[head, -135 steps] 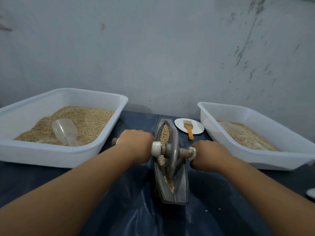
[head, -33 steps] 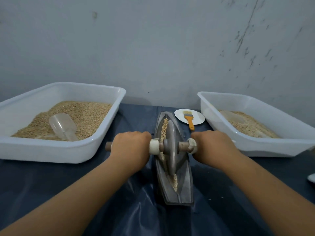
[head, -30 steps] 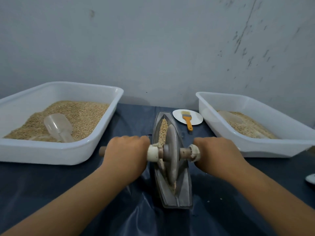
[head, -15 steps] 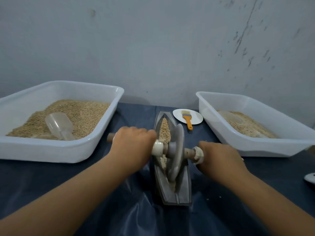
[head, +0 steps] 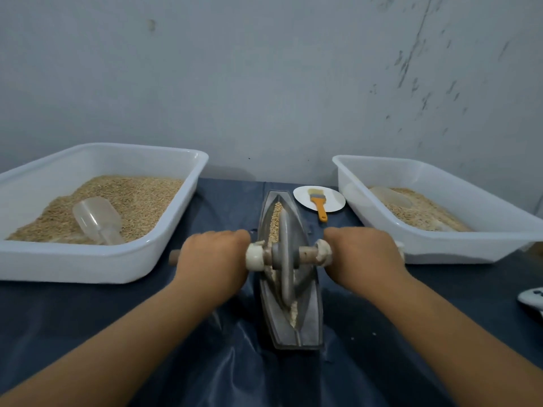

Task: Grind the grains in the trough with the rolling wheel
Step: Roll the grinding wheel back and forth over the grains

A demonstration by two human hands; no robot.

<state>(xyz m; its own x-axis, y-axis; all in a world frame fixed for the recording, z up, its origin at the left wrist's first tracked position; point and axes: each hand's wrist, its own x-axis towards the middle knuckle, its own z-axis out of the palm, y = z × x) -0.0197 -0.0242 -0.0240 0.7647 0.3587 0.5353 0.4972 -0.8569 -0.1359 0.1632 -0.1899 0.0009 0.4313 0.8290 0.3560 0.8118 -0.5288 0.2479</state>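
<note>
- A dark blue sheet (head: 88, 318) covers the worktop, which meets a pale grey, scuffed wall (head: 264, 83) at the far side.
- At the centre stands a narrow, boat-shaped grey metal trough (head: 308, 315), its length running from near to far.
- A grey rolling wheel (head: 285, 259) stands upright on edge inside the trough, around its middle.
- A wooden axle (head: 307, 255) passes through the wheel from left to right, with a whitish collar on each side of the wheel.
- The left hand (head: 213, 259) grips the axle left of the wheel, fingers curled round it; the bare wooden end sticks out past the hand.
- The right hand (head: 363, 257) grips the axle right of the wheel, fingers curled round it in the same way.
- Tan grains (head: 275, 218) lie in the trough's groove, heaped at the far end beyond the wheel; paler crushed bits show at the near end.
- To the left, a large white tub (head: 88, 265) holds grain and a clear plastic scoop (head: 97, 220) lying on it.
- To the right, a second white tub (head: 440, 248) holds a smaller mound of grain and another clear scoop (head: 388, 196).
- Between the trough's far end and the right tub sits a small white plate (head: 333, 201) carrying a brush with an orange handle (head: 318, 202).
- A white object (head: 533, 301) is cut off by the right edge; I cannot tell what it is.
</note>
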